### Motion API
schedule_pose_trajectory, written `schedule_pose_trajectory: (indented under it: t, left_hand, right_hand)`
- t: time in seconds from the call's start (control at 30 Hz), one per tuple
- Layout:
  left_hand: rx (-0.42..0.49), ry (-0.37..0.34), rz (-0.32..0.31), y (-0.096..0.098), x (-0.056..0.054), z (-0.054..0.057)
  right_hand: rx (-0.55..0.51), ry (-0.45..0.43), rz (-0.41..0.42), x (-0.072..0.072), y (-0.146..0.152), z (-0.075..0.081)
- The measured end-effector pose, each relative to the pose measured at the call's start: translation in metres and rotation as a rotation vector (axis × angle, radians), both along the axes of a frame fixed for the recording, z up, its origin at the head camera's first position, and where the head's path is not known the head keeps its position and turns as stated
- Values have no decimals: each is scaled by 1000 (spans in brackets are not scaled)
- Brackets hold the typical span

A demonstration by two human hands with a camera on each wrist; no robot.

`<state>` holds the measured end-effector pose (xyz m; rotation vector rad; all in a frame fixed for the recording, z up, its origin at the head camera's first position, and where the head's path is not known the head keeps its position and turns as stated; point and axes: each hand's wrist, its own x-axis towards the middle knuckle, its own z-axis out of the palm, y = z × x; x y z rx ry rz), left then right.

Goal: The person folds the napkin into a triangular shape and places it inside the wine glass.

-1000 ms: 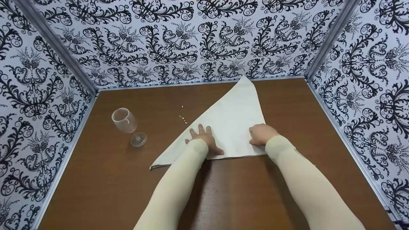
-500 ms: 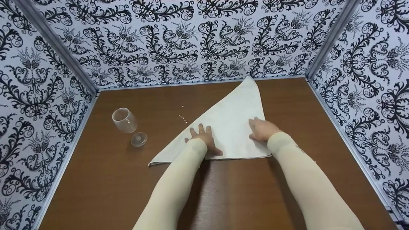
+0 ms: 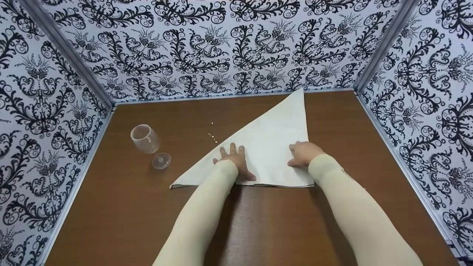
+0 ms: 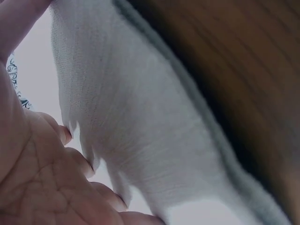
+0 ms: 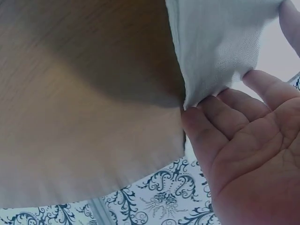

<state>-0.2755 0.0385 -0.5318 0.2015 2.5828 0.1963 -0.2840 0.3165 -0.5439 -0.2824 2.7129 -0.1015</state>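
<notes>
A cream cloth napkin (image 3: pixel 275 136), folded into a triangle, lies flat on the table with its long slanted edge toward the left. My left hand (image 3: pixel 236 164) presses on it near the front edge, fingers spread. In the left wrist view, the fingertips (image 4: pixel 110 194) meet the cloth, drawing small ripples in it. My right hand (image 3: pixel 305 153) rests at the napkin's right edge. Its fingers (image 5: pixel 234 110) are loosely extended in the right wrist view, tips against the cloth beside its edge.
A clear wine glass (image 3: pixel 146 139) stands on the brown wooden table (image 3: pixel 122 207) to the left of the napkin. Several small white specks (image 3: pixel 212 137) lie between them. Patterned white-and-black panels (image 3: pixel 196 48) enclose the back and sides.
The napkin's far tip has shifted right and its right edge is straighter. Its near right corner has moved slightly right and toward me. My right hand's fingers have loosened; my left hand stays nearly in place.
</notes>
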Motion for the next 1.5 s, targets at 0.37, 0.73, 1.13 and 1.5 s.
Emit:
schedule_pose_trajectory:
  t: [0.37, 0.73, 1.13, 1.5]
  left_hand:
    - [-30, 12, 32, 32, 14, 1]
    - [4, 25, 49, 27, 18, 5]
    - [1, -22, 69, 27, 3, -9]
    - [-25, -3, 28, 22, 9, 2]
  right_hand:
    - [-130, -5, -64, 0, -1, -4]
    - [-139, -37, -71, 2, -1, -2]
    - [-145, -33, -95, 1, -3, -6]
    - [-154, 1, -83, 3, -5, -10]
